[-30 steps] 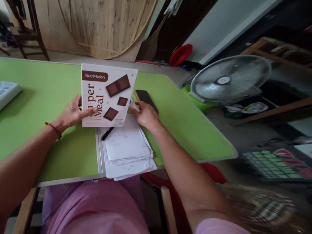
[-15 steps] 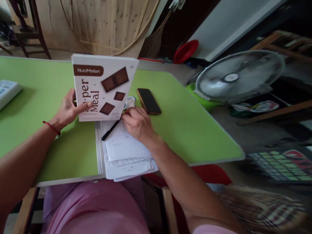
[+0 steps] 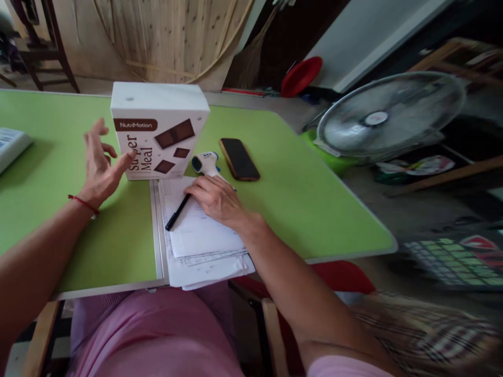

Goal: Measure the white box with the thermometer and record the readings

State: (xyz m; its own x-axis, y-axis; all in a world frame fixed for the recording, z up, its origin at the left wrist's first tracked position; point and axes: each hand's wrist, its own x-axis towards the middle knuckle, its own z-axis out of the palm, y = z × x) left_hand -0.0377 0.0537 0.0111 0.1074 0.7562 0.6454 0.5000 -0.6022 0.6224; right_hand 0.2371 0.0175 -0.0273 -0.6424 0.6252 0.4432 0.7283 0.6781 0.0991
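Note:
A white and brown NutriMotion meal box (image 3: pixel 161 139) stands upright on the green table. My left hand (image 3: pixel 100 159) is beside its left edge, with fingers spread and the thumb tip at its front. My right hand (image 3: pixel 216 199) lies over a stack of papers (image 3: pixel 204 241), fingers bent together at the upper end of a black pen (image 3: pixel 178 212). The pen slants across the top sheet. Behind the right hand lies a white and blue infrared thermometer (image 3: pixel 205 162), its handle partly hidden by that hand.
A dark smartphone (image 3: pixel 239 159) lies right of the thermometer. A white device (image 3: pixel 11 146) sits at the table's left edge. Past the table's right side stands a fan (image 3: pixel 389 118). A metal seam (image 3: pixel 157 235) crosses the green tabletop (image 3: pixel 314 209).
The box, tilted in my left hand before, now stands upright farther back, showing its top. My left fingers have opened away from it. The thermometer shows more; my right hand stays by the pen.

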